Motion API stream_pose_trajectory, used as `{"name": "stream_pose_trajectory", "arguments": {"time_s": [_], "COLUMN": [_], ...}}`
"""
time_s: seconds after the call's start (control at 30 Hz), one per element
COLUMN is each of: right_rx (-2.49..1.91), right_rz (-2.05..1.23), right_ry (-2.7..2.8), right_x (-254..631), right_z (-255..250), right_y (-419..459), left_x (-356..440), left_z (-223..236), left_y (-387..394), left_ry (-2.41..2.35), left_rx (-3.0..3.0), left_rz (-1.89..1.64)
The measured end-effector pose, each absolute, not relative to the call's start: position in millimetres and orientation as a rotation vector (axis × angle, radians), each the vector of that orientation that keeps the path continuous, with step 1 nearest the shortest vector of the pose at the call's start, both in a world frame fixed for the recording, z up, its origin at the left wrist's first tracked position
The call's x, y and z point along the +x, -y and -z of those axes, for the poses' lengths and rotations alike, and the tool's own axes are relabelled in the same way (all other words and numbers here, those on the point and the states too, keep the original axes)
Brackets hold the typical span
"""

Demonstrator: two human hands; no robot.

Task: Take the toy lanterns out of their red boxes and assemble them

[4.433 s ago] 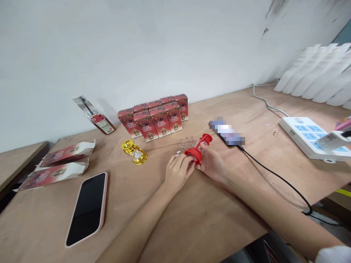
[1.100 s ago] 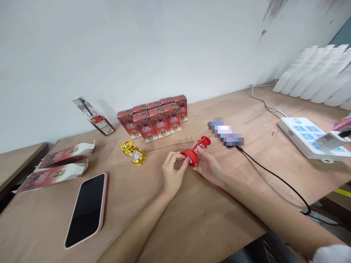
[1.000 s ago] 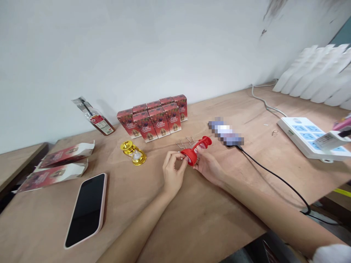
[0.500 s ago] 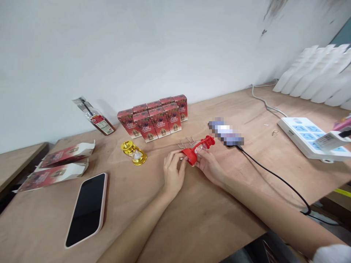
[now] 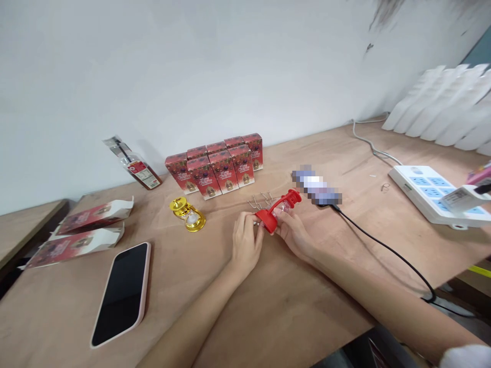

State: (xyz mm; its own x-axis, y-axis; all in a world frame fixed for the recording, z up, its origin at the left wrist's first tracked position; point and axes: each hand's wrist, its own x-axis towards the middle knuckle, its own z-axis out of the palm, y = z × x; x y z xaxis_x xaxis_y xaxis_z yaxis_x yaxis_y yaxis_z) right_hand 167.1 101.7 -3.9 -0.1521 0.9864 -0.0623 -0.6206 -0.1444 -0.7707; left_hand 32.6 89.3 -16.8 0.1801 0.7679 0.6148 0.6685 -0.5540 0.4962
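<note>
Both my hands grip a tilted red lantern between them above the bench (image 5: 326,317): the left hand (image 5: 246,240) at its wide base, the right hand (image 5: 293,232) around its clear middle. The lantern (image 5: 267,220) is near small metal wires (image 5: 255,203).

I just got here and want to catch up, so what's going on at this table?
A person holds a small red lantern tilted on its side, the left hand at its base and the right hand around its clear middle. Bent wires lie just beyond it. A gold lantern stands to the left, in front of the grouped red boxes.
</note>
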Motion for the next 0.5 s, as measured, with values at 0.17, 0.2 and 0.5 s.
{"name": "stream_pose_trajectory", "arguments": {"time_s": [0.17, 0.2, 0.5], "right_rx": [-0.699, -0.699, -0.713], "right_rz": [-1.627, -1.626, -1.581], "right_ry": [0.722, 0.719, 0.695], "right_x": [166.3, 166.0, 161.9], "right_z": [5.2, 5.6, 2.5], "right_y": [-101.3, -101.3, -98.9], "left_x": [32.5, 32.6, 31.6], "left_z": [16.2, 16.0, 20.0], "left_y": [-89.4, -89.4, -90.6], "left_ry": [-1.420, -1.419, -1.536], "left_rx": [2.318, 2.311, 2.214], "left_rz": [-1.349, -1.357, -1.373]}}
